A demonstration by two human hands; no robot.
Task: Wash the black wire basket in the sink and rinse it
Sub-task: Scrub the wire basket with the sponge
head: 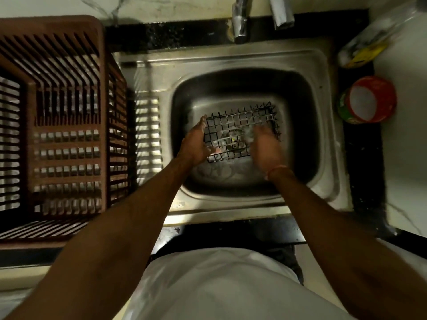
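Both hands reach into the steel sink [323, 125]: the left hand [195, 144] grips the near-left edge of the black wire basket [233, 132] lying in the basin, while the blurred right hand [263, 144] rests on its soapy grid, its grip impossible to tell. Left of them stands a brown slatted crate [57, 125]; beyond, a tap [240, 26].

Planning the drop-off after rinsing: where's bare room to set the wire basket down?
Free: the brown crate left of the sink, and the ribbed drainboard between them. Crowded: the right counter strip with the tub and bottle; the bowl holds the basket and both hands.
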